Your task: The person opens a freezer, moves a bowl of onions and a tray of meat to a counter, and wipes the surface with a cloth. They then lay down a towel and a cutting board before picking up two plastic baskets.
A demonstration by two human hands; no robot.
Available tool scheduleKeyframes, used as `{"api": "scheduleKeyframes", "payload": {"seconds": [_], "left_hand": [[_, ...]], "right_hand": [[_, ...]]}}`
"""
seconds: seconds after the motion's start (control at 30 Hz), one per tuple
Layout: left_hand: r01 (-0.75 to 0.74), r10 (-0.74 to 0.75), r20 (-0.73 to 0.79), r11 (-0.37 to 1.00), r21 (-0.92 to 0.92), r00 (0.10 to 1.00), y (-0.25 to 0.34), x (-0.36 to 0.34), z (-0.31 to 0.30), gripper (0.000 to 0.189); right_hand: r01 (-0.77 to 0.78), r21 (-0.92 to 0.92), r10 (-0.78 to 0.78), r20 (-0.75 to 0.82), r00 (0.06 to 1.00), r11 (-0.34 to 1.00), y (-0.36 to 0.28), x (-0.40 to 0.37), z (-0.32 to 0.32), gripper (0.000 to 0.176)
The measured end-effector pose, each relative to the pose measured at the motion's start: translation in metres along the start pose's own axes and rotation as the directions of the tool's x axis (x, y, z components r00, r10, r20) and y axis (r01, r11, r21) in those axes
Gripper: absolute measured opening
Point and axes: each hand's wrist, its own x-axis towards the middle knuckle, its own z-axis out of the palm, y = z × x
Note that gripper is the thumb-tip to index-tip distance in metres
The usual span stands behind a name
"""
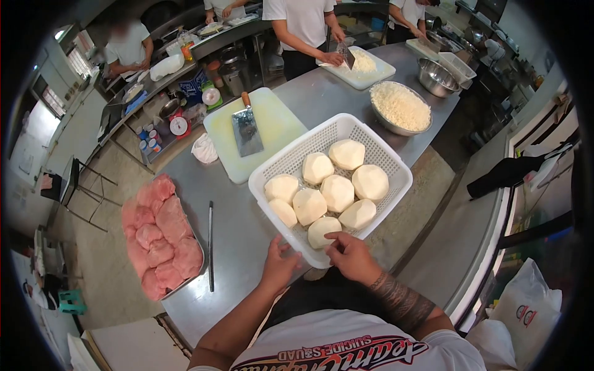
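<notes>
A white perforated basket (pixel 387 157) holds several peeled, pale root vegetables (pixel 337 193). My right hand (pixel 351 256) is at the basket's near corner, its fingers touching the nearest vegetable (pixel 323 232) and the thumb by the rim. At the outside of the near left wall is my left hand (pixel 281 264), fingers apart and holding nothing. Beyond the basket, a cleaver (pixel 247 131) with a wooden handle lies on a pale cutting board (pixel 219 127). A crumpled white cloth or bag (pixel 205 149) sits left of the board.
Raw meat (pixel 162 238) fills a tray at the left edge; a dark rod (pixel 211 247) lies beside it. A bowl of chopped white food (pixel 401 106) and a metal bowl (pixel 438 77) stand at back right. A co-worker (pixel 303 31) chops on another board (pixel 377 73).
</notes>
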Motion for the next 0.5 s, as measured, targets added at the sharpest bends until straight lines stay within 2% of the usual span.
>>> {"api": "scheduleKeyframes", "payload": {"seconds": [0.13, 0.23, 0.33, 0.5], "left_hand": [[0.08, -0.075, 0.053, 0.992, -0.097, 0.996, 0.011, 0.008, 0.019, 0.068], [0.01, -0.004, 0.061, 0.995, -0.102, 0.998, 0.001, 0.018, 0.025, 0.063], [0.03, -0.022, 0.082, 0.994, -0.103, 0.996, -0.013, 0.03, 0.018, 0.059], [0.027, -0.018, 0.089, 0.994, -0.103, 0.996, -0.006, 0.026, 0.018, 0.057]], "right_hand": [[0.09, -0.123, -0.082, 0.072, 0.994, 0.988, 0.011, 0.003, -0.006, 0.033], [0.13, -0.184, -0.107, 0.132, 0.986, 0.974, 0.009, 0.004, -0.013, 0.033], [0.121, -0.127, -0.099, 0.165, 0.981, 0.985, 0.013, 0.006, -0.014, 0.032], [0.207, -0.17, -0.169, 0.215, 0.962, 0.963, 0.016, 0.012, -0.014, 0.03]]}}
